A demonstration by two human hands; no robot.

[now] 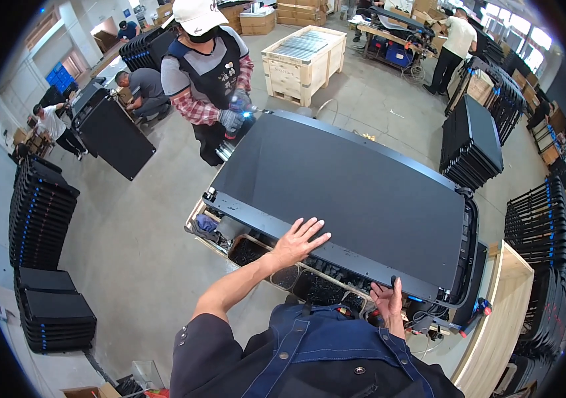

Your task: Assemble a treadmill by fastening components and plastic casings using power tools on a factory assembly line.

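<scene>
A treadmill base (349, 192) with a wide black belt and dark side rails lies flat on a wooden-edged bench in front of me. My left hand (294, 244) rests open on its near side rail, fingers spread and reaching onto the belt. At the near right part of the same rail is my right hand (389, 304), palm up against the edge, thumb and fingers apart. A small dark thing shows at the thumb tip; I cannot make out what it is. Across the base, a co-worker's gloved hands hold a power drill (242, 109) at the far left corner.
Under the near rail, bins (246, 251) hold small dark parts. A red-and-black power tool (475, 316) lies to the right, beside a wooden crate (505, 292). Stacks of black frames (41, 212) stand left and right. A pale crate (306, 60) sits beyond the base.
</scene>
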